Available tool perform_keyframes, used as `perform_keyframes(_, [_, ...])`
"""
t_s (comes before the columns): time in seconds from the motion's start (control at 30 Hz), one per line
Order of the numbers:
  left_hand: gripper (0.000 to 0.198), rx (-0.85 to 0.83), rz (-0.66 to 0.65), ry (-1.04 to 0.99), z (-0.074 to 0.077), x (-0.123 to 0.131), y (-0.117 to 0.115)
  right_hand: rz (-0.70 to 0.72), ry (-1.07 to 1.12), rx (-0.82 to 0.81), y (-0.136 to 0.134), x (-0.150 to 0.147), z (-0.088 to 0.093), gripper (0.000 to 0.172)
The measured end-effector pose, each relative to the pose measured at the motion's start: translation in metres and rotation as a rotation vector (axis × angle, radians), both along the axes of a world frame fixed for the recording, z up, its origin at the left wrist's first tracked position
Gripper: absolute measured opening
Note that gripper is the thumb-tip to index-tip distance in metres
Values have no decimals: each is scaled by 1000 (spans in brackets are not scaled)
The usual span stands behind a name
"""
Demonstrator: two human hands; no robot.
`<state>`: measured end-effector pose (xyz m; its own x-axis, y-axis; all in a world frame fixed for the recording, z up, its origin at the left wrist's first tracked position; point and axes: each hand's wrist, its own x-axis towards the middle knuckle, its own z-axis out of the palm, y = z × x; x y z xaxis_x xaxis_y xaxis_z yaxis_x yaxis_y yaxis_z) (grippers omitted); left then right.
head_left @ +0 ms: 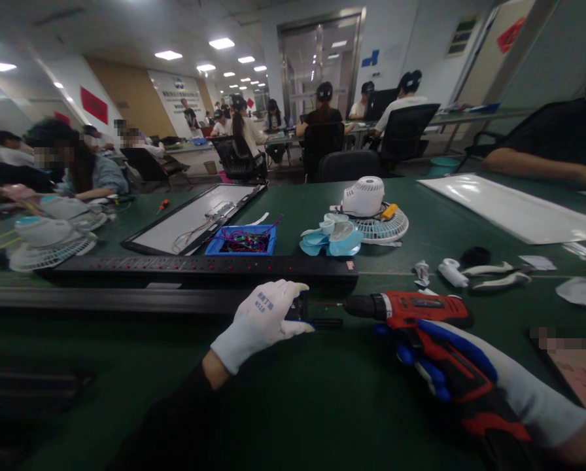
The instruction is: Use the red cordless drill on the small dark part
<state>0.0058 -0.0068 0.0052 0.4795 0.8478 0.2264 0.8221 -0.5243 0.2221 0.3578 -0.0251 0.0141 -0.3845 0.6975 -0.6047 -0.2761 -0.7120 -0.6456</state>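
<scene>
My left hand [266,314], in a white glove, is closed round the right end of a long black bar [126,302] lying on the table. My right hand [474,360], in a white and blue glove, grips a red and black cordless drill [420,311] by its handle. The drill points left, and its long thin bit reaches the bar's end beside my left fingers. Whether the tip touches a screw is too small to tell. Just behind the bar lies a black power strip [214,267] with a row of sockets and red switches.
Behind the strip are a blue tray [241,241] of wires, a framed panel [189,219], light blue fan blades [332,237] and a white fan [366,199]. Pliers [499,278] and a white panel [523,206] lie to the right. Another person's arm [538,163] rests at the far right.
</scene>
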Motion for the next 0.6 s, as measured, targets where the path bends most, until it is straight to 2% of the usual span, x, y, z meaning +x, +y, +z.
perform_keyframes(0.1, [69,2,6,-2,0,0,0,-25,-2,-20,-1,-3,4,15])
perform_keyframes(0.3, [69,-1,3,-1,1,0,-1,-68,18,-99,0,12,-18,11])
perform_keyframes(0.4, [68,-5,2,6,2,0,-1,-60,-29,-120,-2,17,-22,8])
perform_keyframes(0.47, [68,-2,4,17,3,1,-1,-59,-32,-99,-3,16,-20,4])
perform_keyframes(0.6, [68,3,2,25,3,1,-1,-79,-2,4,-2,10,-17,12])
